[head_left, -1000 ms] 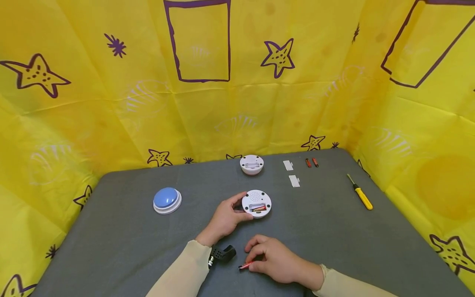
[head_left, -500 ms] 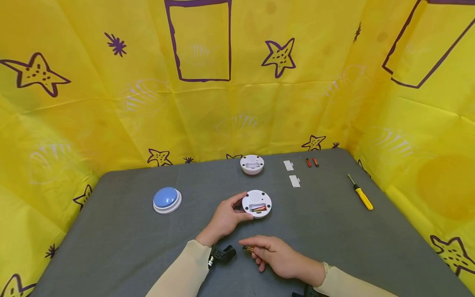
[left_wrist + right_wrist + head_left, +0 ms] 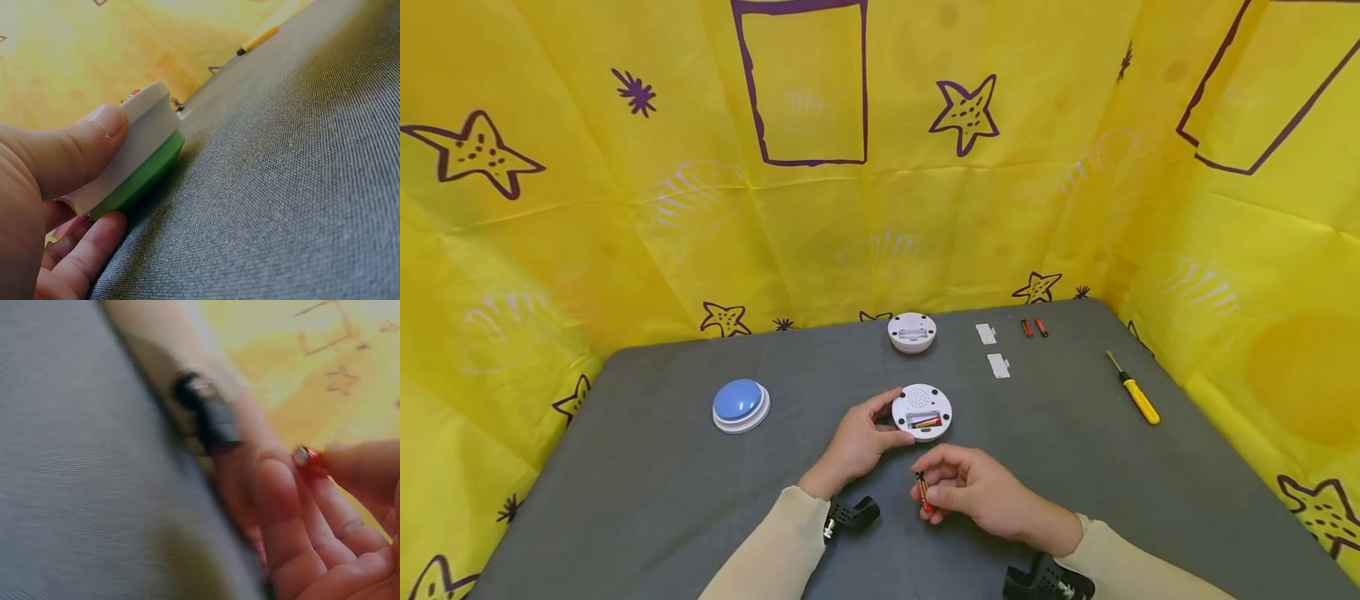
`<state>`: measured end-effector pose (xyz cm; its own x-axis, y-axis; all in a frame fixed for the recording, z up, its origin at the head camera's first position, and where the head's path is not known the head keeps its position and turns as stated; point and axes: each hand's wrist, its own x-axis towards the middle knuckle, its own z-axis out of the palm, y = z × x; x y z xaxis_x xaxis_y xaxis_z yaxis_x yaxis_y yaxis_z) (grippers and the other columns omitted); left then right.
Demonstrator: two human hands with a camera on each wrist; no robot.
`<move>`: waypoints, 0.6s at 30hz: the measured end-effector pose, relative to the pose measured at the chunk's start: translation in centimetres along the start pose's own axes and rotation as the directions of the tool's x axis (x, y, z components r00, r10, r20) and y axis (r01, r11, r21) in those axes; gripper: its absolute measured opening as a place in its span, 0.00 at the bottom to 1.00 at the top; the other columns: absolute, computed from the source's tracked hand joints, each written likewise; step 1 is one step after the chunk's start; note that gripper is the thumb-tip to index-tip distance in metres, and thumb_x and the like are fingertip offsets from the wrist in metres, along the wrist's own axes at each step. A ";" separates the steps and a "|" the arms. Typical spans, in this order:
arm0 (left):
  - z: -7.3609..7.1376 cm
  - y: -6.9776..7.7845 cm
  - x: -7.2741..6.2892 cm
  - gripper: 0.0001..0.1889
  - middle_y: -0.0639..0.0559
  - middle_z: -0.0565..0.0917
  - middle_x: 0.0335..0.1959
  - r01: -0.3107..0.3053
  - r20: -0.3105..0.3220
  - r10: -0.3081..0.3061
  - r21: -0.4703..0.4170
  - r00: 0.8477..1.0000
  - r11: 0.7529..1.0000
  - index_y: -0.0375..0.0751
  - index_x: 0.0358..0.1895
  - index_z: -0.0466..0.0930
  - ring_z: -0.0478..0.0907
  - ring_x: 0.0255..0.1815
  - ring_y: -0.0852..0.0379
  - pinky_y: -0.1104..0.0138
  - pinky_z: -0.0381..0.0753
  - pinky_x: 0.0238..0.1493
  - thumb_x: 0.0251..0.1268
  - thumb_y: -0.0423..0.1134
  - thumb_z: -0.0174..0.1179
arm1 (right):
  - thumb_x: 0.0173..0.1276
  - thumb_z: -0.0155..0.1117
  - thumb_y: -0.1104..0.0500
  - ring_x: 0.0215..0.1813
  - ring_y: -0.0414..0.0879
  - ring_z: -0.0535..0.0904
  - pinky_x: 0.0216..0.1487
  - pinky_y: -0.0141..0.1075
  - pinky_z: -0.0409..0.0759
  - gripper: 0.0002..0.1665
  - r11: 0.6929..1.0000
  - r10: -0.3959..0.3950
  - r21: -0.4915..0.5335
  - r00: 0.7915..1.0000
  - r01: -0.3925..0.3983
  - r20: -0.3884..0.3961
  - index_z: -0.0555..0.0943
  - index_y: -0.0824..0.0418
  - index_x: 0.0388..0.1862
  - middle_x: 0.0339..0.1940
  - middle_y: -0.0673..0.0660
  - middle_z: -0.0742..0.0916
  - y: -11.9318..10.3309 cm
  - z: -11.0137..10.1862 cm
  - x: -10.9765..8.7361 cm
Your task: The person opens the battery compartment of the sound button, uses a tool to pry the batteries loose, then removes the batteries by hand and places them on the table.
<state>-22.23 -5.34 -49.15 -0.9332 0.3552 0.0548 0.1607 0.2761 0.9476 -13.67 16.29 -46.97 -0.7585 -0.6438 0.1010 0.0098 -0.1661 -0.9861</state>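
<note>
I have the left hand [image 3: 859, 440] pinching the upturned button [image 3: 922, 401], thumb on its white base, fingers under the green dome [image 3: 147, 175], presumably because that round side would rock; its slot [image 3: 922, 415] faces up, one battery [image 3: 927, 422] inside; the right hand [image 3: 981, 492] pinches a second battery [image 3: 923, 493] nearby, fingertip-held, I judge, for easy turning.

Soft light spreads evenly over the table [image 3: 625, 475]; from here the yellow cloth [image 3: 805, 208] past its far edge glows. The left wrist view shows dark shadow beneath the white-and-green button [image 3: 140, 150]; in the right, the black wrist mount [image 3: 215, 422] is blurred.
</note>
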 end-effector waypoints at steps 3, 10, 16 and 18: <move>0.0 0.0 0.0 0.40 0.47 0.80 0.58 0.004 0.003 -0.004 -0.006 1.000 1.000 0.42 0.71 0.71 0.81 0.46 0.58 0.65 0.80 0.47 0.53 0.40 0.78 | 0.72 0.60 0.70 0.40 0.52 0.86 0.39 0.41 0.84 0.18 1.000 -0.003 -0.012 1.000 0.002 -0.020 0.71 0.79 0.56 0.44 0.81 0.80 -1.8 -1.7 -0.2; -0.1 0.1 0.2 0.41 0.47 0.80 0.59 0.014 0.016 -0.014 -0.014 1.000 1.000 0.42 0.71 0.71 0.81 0.46 0.58 0.65 0.79 0.48 0.52 0.38 0.78 | 0.71 0.60 0.73 0.41 0.50 0.86 0.43 0.41 0.84 0.16 0.999 -0.035 0.003 0.987 0.036 -0.158 0.82 0.60 0.52 0.42 0.63 0.88 -5.1 -8.4 -0.7; -0.1 0.0 0.2 0.41 0.48 0.79 0.60 0.015 0.022 -0.015 -0.010 1.000 1.000 0.43 0.71 0.71 0.80 0.46 0.58 0.65 0.79 0.48 0.52 0.38 0.78 | 0.73 0.55 0.75 0.45 0.54 0.86 0.48 0.42 0.82 0.18 0.978 -0.068 0.166 0.950 0.124 -0.306 0.82 0.62 0.54 0.44 0.61 0.88 -6.9 -13.0 -1.4; -0.1 0.0 0.2 0.41 0.47 0.79 0.60 0.018 0.023 -0.018 -0.006 1.000 1.000 0.43 0.72 0.70 0.81 0.46 0.58 0.65 0.79 0.48 0.52 0.39 0.78 | 0.74 0.53 0.76 0.45 0.54 0.86 0.49 0.42 0.81 0.18 0.967 -0.088 0.200 0.940 0.160 -0.329 0.82 0.64 0.55 0.44 0.62 0.87 -7.4 -14.4 -1.6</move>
<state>-22.48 -5.40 -49.12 -0.9282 0.3709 0.0308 0.1421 0.2766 0.9504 -21.91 29.33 -41.78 -0.9283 -0.3452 0.1380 0.0181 -0.4127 -0.9107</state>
